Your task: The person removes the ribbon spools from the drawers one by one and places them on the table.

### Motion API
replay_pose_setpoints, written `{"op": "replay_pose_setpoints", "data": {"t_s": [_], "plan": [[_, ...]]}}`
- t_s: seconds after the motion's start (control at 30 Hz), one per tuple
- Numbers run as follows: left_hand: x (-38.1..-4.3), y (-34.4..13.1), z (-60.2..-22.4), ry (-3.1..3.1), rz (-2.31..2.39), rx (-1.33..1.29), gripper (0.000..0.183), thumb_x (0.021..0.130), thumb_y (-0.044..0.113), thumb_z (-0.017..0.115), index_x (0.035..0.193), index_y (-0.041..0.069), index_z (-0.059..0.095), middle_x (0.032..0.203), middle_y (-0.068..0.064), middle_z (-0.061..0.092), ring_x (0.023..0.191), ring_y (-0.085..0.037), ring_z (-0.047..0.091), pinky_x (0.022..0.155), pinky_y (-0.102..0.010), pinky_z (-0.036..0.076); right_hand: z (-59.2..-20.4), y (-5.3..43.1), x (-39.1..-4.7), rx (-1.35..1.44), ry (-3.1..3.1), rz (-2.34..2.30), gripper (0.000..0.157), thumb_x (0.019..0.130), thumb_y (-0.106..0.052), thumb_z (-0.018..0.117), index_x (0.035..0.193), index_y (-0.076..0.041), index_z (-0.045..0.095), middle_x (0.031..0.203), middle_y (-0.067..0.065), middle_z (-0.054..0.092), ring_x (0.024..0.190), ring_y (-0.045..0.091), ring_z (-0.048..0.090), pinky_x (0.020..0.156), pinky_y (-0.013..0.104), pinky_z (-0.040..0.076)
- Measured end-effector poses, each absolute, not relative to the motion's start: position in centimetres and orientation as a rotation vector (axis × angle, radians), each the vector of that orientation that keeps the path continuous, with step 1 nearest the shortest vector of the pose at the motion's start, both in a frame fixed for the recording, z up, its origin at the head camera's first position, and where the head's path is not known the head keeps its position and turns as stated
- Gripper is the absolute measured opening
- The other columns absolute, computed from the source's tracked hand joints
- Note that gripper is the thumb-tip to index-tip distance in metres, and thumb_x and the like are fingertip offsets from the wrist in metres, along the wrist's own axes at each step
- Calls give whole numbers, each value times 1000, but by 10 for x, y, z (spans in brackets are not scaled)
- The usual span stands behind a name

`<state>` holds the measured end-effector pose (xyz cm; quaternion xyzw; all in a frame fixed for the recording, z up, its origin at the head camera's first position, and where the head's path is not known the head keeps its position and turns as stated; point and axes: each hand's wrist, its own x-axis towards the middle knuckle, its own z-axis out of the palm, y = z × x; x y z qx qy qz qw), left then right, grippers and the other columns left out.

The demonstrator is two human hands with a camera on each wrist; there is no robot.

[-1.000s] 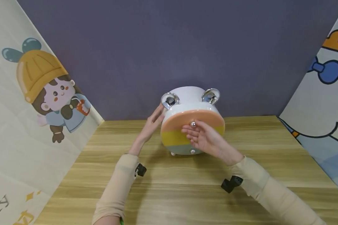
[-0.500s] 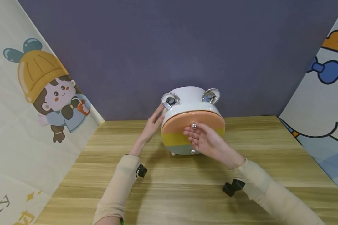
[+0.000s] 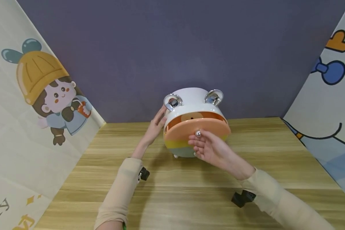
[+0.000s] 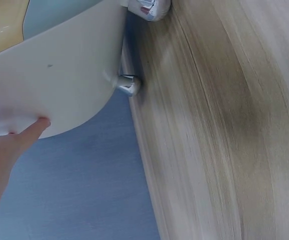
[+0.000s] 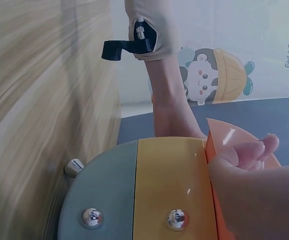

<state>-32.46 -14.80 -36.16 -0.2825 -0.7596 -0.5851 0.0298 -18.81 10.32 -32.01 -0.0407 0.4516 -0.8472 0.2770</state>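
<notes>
Where the right hand [image 3: 211,148] works: its thumb and fingers close narrowly on the silver knob [image 3: 198,133] of the orange drawer [image 3: 181,129].
Orange drawer: stands partly out, its front just behind the right fingers.
Gap above the drawer: a brownish shape with a dark dot [image 3: 192,118] shows inside, higher than the right fingers; I cannot tell what it is.
Left hand [image 3: 154,127]: fingers loosely extended, touching the side of the white box [image 3: 189,100].
White box: upright on the counter [image 3: 166,191], between the left and right fingers.
Yellow drawer [image 5: 172,175]: just below the right fingers, shut.
Green drawer [image 5: 107,185]: beneath the yellow one, farther below those fingers, also shut.
Silver ears [image 3: 214,97]: on top of the box, one near the left fingertips, the other above the right fingers.
Silver foot [image 4: 129,85]: under the box, lower than the left fingers.
Dark wall [image 3: 172,44]: beyond both sets of fingers.
</notes>
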Motion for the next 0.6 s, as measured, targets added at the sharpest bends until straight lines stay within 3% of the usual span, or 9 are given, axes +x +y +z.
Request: {"op": "replay_pose_setpoints", "data": {"t_s": [0.33,0.5,0.6], "plan": [[-332,-148,-371,-2304,-1794,-882,64,103,43,43,157,13,27,169,-2,12,156,-24,11,129,-46,14,-320,106,-175,-169,1239,-2227,40,109,-37,33,104,-11,63,96,-2,70,83,6,59,75,16,50],[-323,-146,-362,-2303,-1827,-903,66,104,42,43,157,8,25,169,-8,10,156,-29,8,129,-48,10,-320,108,-169,-180,1236,-2214,39,109,-37,33,104,-11,63,96,-3,70,83,6,59,75,16,49],[-314,-145,-353,-2320,-1830,-904,60,107,33,42,157,6,24,168,-10,9,156,-30,7,129,-48,8,-321,108,-166,-175,1230,-2217,39,109,-36,33,104,-11,63,96,-3,70,84,6,59,75,16,50]]}}
